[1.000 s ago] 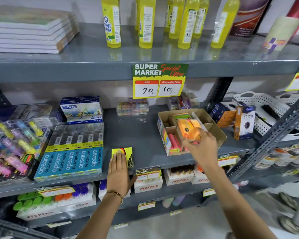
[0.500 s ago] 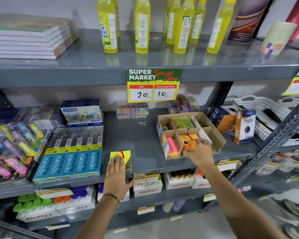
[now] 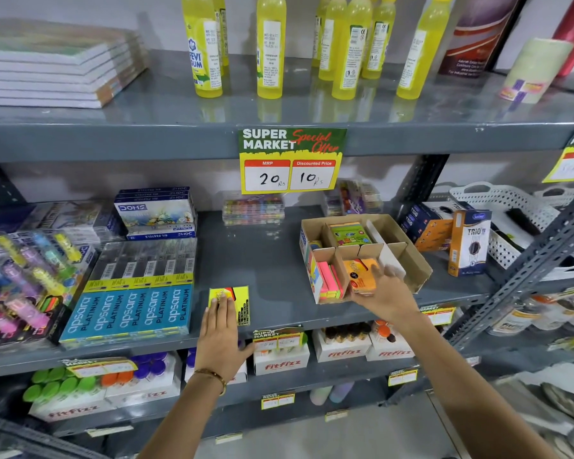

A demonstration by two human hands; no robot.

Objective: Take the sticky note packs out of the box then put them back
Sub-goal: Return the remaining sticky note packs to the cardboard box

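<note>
Lower centre of the frame, the left hand (image 3: pixel 220 329) lies flat and open on a yellow sticky note pack (image 3: pixel 230 302) on the shelf (image 3: pixel 265 260). Right of centre, the right hand (image 3: pixel 386 294) has brought the orange sticky note pack (image 3: pixel 362 274) down into the cardboard box (image 3: pixel 408 256), fingers closed on it: returning appears underway. Pink packs (image 3: pixel 328 281) fill the neighbouring compartment, a green pack (image 3: pixel 350 234) the rear one.
</note>
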